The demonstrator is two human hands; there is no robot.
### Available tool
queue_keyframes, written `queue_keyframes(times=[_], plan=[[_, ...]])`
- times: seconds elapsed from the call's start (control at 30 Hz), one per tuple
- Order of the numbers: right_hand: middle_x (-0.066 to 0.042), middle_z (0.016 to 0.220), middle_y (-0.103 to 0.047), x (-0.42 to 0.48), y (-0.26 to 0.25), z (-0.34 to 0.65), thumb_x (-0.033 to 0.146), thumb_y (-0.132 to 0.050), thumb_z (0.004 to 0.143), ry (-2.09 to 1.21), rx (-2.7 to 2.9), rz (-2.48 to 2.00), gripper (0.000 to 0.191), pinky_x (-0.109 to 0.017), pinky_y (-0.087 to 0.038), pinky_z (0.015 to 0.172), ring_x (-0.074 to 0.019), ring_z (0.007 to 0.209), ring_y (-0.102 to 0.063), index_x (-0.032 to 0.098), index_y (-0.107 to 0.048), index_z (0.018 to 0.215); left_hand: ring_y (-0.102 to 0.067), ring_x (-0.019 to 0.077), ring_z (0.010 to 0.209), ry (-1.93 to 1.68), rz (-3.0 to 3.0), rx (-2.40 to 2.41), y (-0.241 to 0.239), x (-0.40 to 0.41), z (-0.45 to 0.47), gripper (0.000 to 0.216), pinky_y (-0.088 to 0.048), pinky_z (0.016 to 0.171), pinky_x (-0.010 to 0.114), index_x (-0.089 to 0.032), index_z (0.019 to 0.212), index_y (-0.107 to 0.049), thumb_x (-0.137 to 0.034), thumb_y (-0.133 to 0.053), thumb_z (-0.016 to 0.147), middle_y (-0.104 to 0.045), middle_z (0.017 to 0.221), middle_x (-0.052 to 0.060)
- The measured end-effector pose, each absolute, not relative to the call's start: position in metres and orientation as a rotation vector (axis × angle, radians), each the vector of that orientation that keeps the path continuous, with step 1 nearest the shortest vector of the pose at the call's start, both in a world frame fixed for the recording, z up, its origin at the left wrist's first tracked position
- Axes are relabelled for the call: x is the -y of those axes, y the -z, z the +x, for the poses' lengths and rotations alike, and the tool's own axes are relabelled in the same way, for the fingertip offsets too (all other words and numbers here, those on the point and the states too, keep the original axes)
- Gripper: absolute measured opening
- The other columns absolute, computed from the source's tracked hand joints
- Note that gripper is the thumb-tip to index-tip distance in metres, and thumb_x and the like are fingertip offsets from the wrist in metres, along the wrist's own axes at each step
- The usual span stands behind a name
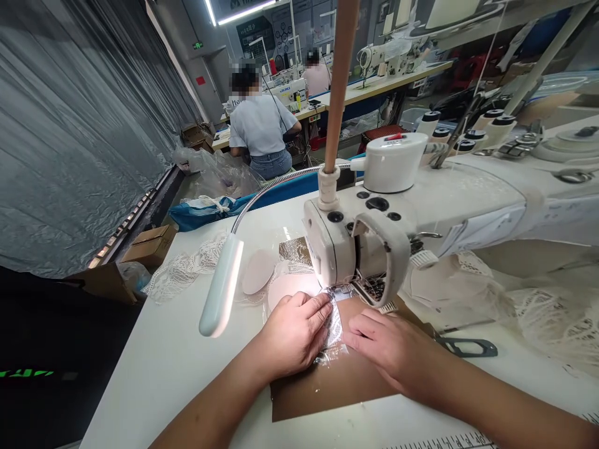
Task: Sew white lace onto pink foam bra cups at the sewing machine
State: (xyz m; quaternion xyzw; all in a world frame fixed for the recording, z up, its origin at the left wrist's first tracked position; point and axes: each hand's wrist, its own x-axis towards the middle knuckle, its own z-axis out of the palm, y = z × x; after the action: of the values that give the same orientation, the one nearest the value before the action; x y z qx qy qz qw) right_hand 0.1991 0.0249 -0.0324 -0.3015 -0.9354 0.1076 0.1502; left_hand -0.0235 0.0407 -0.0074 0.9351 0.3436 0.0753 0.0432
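A piece of white lace (334, 327) lies under the needle area of a white sewing machine (322, 249), on a brown sheet (322, 393). My left hand (297, 330) is closed, its fingers bunched and pressing on the lace's left side close to the presser foot. At the lace's right edge, my right hand (384, 340) has its fingers drawn together, with thumb and fingertips down at the edge. My fingers cover part of the lace. Behind my left hand lie a pale pink cup pad (285, 290) and another oval pad (259, 272).
A lamp (219, 293) on a bendable neck hangs left of the machine. White lace strips (187, 268) lie at the table's left edge, and more lace (556, 324) at right. A dark flat metal plate (472, 347) is near my right wrist. Two people sit at machines beyond.
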Motion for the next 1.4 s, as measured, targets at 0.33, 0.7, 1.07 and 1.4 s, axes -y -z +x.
queue_keyframes(times=[0.33, 0.7, 1.07, 1.4], plan=[[-0.005, 0.079, -0.052, -0.029, 0.036, 0.196, 0.001, -0.044, 0.061, -0.122, 2.666, -0.959, 0.038, -0.029, -0.029, 0.061, -0.0182, 0.068, -0.044, 0.02, -0.061, 0.089, -0.052, 0.0258, 0.094, -0.258, 2.867, -1.009, 0.011, -0.044, -0.027, 0.044, -0.046, 0.077, 0.04, -0.011, 0.131, -0.047, -0.027, -0.039, 0.091, -0.05, 0.135, 0.012], [-0.005, 0.09, -0.06, -0.039, 0.021, 0.187, 0.006, -0.042, 0.07, 0.043, 2.583, -1.125, 0.044, -0.029, -0.028, 0.055, -0.016, 0.064, -0.046, 0.022, -0.063, 0.106, -0.048, 0.0256, 0.1, -0.258, 2.853, -1.041, 0.013, -0.05, -0.032, 0.043, -0.04, 0.082, 0.041, -0.018, 0.13, -0.047, -0.019, -0.044, 0.087, -0.05, 0.135, 0.007], [-0.004, 0.09, -0.063, -0.037, 0.017, 0.19, 0.005, -0.043, 0.069, -0.032, 2.556, -1.185, 0.047, -0.027, -0.034, 0.059, -0.0163, 0.068, -0.052, 0.023, -0.065, 0.106, -0.046, 0.028, 0.107, -0.259, 2.84, -1.189, 0.007, -0.051, -0.032, 0.038, -0.037, 0.085, 0.043, -0.019, 0.126, -0.049, -0.024, -0.041, 0.089, -0.053, 0.13, 0.007], [-0.003, 0.094, -0.065, -0.034, 0.026, 0.195, 0.002, -0.04, 0.07, -0.076, 2.552, -1.121, 0.049, -0.031, -0.037, 0.066, -0.0197, 0.076, -0.054, 0.021, -0.059, 0.111, -0.047, 0.0317, 0.111, -0.136, 2.779, -1.347, -0.006, -0.045, -0.033, 0.051, -0.043, 0.087, 0.045, -0.016, 0.13, -0.047, -0.047, -0.044, 0.089, -0.051, 0.13, 0.013]])
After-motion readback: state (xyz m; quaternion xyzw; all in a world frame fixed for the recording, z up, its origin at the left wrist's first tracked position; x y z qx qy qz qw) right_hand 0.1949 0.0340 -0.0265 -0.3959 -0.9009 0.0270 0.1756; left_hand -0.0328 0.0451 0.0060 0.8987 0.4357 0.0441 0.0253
